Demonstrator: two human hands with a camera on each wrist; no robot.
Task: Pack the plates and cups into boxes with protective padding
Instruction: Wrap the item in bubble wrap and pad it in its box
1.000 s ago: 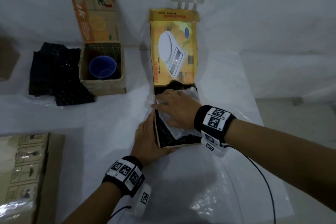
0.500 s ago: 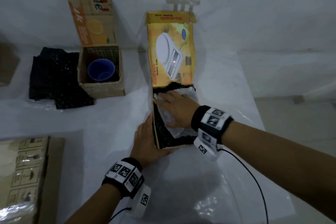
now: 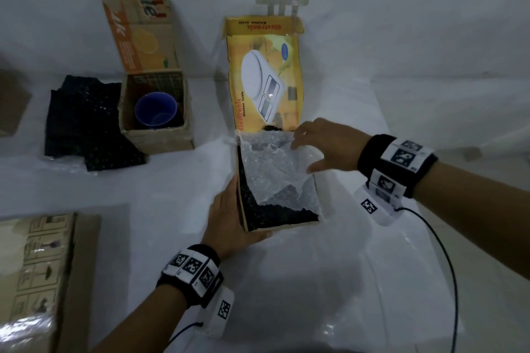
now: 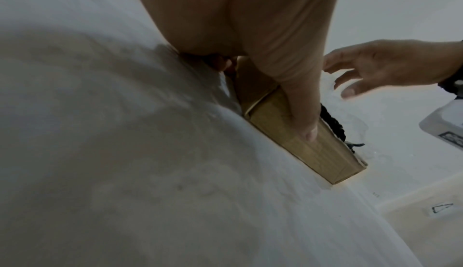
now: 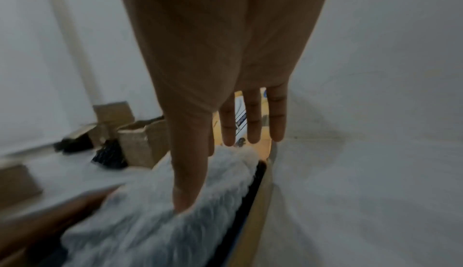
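Nearest, the left hand (image 3: 229,221) is bracing the near left corner of the kitchen scale box (image 3: 275,223), its fingers lying straight along the thin, stiff cardboard wall, thumb pressing the near side. Inside, clear bubble wrap (image 3: 275,172) is lying over crumpled black padding (image 3: 266,215); both are probably light, soft and springy, best pressed flat or taken by an edge. The right hand (image 3: 329,146) is hovering over the far right edge of the wrap, fingers spread and straight, thumb touching it. Farther left, a blue cup (image 3: 156,112), smooth and likely slippery, is standing in a small cardboard box (image 3: 160,137) on the white-covered surface (image 3: 172,186).
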